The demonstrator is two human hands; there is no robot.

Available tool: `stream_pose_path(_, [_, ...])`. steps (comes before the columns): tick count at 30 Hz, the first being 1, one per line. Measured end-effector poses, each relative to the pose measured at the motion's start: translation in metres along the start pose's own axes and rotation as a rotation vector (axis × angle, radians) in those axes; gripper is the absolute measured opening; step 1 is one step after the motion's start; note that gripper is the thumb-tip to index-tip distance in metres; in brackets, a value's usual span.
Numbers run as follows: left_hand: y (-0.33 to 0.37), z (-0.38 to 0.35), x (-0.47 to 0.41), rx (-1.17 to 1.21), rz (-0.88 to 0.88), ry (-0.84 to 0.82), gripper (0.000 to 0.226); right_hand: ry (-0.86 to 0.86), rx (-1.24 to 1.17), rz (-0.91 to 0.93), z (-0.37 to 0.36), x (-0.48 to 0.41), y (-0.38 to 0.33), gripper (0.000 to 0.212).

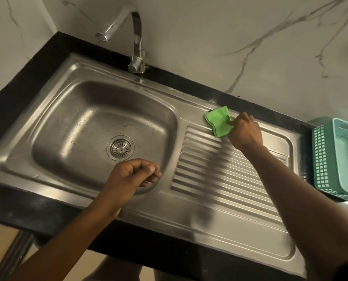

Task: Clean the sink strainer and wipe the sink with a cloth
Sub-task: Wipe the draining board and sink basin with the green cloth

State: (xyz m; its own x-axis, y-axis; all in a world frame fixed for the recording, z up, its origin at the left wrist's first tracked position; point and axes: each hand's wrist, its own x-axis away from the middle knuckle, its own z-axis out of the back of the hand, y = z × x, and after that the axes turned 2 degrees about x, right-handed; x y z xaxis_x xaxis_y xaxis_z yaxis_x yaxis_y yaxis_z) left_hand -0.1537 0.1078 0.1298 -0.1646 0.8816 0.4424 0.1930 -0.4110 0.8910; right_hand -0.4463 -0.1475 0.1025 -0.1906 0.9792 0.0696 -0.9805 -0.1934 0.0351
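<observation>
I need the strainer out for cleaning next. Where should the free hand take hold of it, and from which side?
Come straight down from above with the left hand, which hovers empty at the basin's near edge. The strainer sits flat and flush in the drain, so no side edge is exposed. Its raised centre looks like the best grip for the fingertips; whether it has a proper knob is too small to tell.

I see two bare forearms, no sleeves reaching the wrists, no watch or rings on my left hand (128,177) or right hand (245,131) (nails short, what shows of them).
</observation>
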Motion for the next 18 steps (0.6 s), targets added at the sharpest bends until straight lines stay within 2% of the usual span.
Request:
stream_pose_path(2, [0.001, 0.003, -0.001, -0.001, 0.006, -0.015, 0.024, -0.03, -0.079, -0.069, 0.004, -0.009, -0.024, 0.039])
stream_pose_path(4, [0.003, 0.007, -0.001, -0.002, -0.002, -0.03, 0.024, -0.074, -0.146, -0.108, 0.002, -0.011, -0.051, 0.053])
stream_pose_path(6, [0.005, 0.014, -0.003, -0.001, -0.017, -0.029, 0.023, -0.045, -0.2, -0.186, -0.005, -0.006, -0.072, 0.059])
stream_pose_path(9, [0.004, 0.026, -0.005, 0.003, -0.029, -0.006, 0.023, 0.029, -0.194, -0.232, -0.013, -0.006, -0.092, 0.037])
stream_pose_path(11, [0.0, 0.036, -0.006, 0.007, -0.013, 0.014, 0.025, 0.029, -0.237, -0.137, -0.008, -0.011, -0.111, 0.023])
stream_pose_path(13, [-0.004, 0.043, -0.005, 0.006, 0.008, 0.028, 0.025, 0.033, -0.254, 0.032, 0.004, -0.018, -0.135, 0.019])
stream_pose_path(16, [-0.008, 0.054, -0.001, 0.018, 0.026, 0.04, 0.025, 0.137, -0.199, 0.221, 0.017, -0.033, -0.177, 0.03])
stream_pose_path(18, [-0.009, 0.061, 0.0, 0.027, 0.031, 0.057, 0.025, 0.108, -0.128, 0.262, 0.02, -0.04, -0.199, 0.04])
